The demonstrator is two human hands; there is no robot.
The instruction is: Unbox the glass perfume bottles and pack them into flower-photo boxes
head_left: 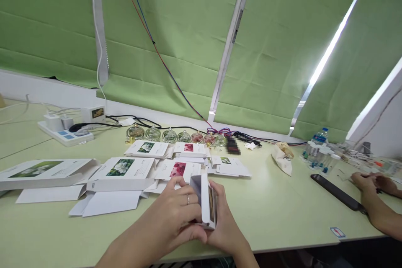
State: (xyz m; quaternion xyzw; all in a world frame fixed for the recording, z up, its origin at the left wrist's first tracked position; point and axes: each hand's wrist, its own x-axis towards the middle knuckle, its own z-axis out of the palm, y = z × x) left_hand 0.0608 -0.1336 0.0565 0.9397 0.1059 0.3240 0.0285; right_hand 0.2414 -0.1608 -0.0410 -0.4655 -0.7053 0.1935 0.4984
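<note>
Close to the table's front edge, a small white cardboard box (205, 203) is held up between both hands, with a picture on its right side. My left hand (180, 213), a ring on one finger, is curled against the box's left side; some fingertips are hidden at the opening. My right hand (224, 220) wraps round the right side. Just beyond lie flat white boxes with flower pictures, among them one with a red flower (177, 170) and one with a white flower (122, 171). Behind them stands a row of several round glass bottles (169, 135).
A power strip (67, 134) with plugs lies at the back left. To the right are a paper bag (282, 158), clear jars (323, 159), a water bottle (320, 136) and a long black object (336, 192). Another person's hands (370, 184) rest at the far right.
</note>
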